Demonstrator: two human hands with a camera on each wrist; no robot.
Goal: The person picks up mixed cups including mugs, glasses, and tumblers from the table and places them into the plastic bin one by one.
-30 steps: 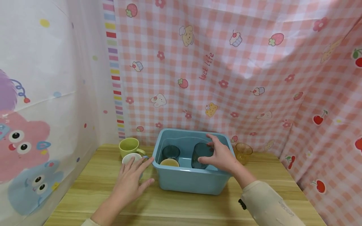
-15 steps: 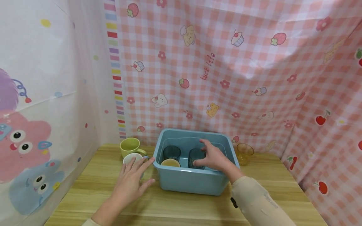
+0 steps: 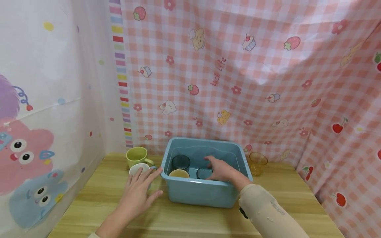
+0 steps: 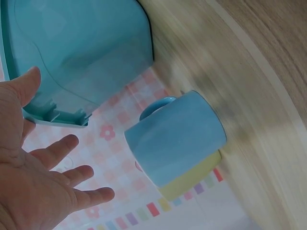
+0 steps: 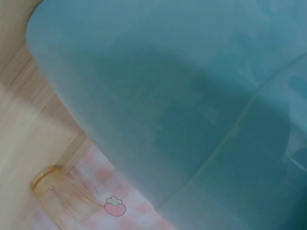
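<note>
Into the light-blue rectangular plastic bin (image 3: 202, 194) the right hand (image 3: 223, 171) has dipped deeper, so setting down looks nearly finished; its thumb and fingers stand apart, but whether they pinch anything I cannot tell. The left hand (image 3: 135, 191) stays spread, apart from the pale-blue, white-lined mug (image 4: 177, 139). Compared with half a second ago, the dark-teal transparent glass tumbler (image 3: 202, 174) sits lower inside the bin, behind its near rim.
</note>
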